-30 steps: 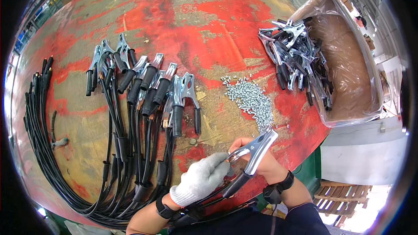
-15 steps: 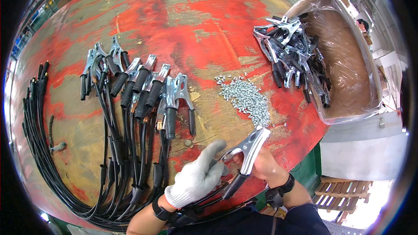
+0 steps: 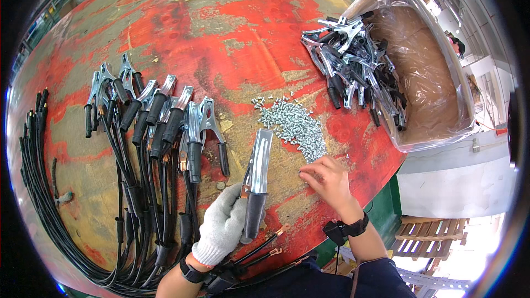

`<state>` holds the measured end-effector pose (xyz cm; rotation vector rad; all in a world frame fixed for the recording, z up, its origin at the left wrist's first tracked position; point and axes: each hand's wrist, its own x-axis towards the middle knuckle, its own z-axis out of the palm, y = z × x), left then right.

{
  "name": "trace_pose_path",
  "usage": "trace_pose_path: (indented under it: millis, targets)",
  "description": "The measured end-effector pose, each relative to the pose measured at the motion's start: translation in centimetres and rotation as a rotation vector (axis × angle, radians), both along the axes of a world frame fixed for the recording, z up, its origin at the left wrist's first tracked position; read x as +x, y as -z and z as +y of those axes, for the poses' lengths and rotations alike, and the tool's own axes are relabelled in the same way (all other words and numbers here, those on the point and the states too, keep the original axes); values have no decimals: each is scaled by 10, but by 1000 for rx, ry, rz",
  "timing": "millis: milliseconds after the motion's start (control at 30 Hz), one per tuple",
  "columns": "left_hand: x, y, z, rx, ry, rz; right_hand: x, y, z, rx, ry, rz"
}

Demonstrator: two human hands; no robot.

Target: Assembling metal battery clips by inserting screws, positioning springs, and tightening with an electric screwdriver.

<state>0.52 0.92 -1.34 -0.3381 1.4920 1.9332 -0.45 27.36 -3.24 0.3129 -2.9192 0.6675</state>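
In a white knitted glove, my left hand [image 3: 222,229] is closed around a metal spring clamp [image 3: 259,160] with black handle grips, its jaws pointing up and away. A bit of copper shows by my fingers at the clamp's side. My bare right hand [image 3: 328,181] is pinched at the near end of a heap of small silver screws [image 3: 292,127]. Something tiny and dark shows at its fingertips, too small to name. Left of my gloved hand lie several clamps [image 3: 175,116] on black cables [image 3: 149,187].
More black cables [image 3: 41,187] curve along the left of the worn red table [image 3: 232,33]. A lined cardboard box [image 3: 425,77] stands at the right, with a pile of loose clamps [image 3: 353,60] spilling from it. Two copper-ended cables [image 3: 259,251] lie near my body.
My right hand has left the clamp and moved to the near edge of the screw heap. My left hand has shifted left and turned the clamp more upright.
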Motion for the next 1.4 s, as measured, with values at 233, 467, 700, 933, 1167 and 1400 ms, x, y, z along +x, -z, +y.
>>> trace_pose_path:
  millis: [233, 467, 700, 933, 1167, 1400]
  targets:
    - [2, 1, -3, -97, 76, 125, -2, -3, -4, 89, 13, 33]
    - [1, -3, 2, -209, 128, 102, 1, -22, -41, -229, 21, -1]
    - [0, -7, -3, -215, 145, 174, -15, -26, -91, -391, -275, 152]
    - [-1, -11, -5, -200, 148, 159, -14, -33, -95, -295, -282, 130]
    - [-1, -9, -3, -175, 155, 99, -13, -32, -94, -293, -276, 161]
    - [0, -9, -3, -184, 134, 163, -13, -36, -97, -300, -273, 150]
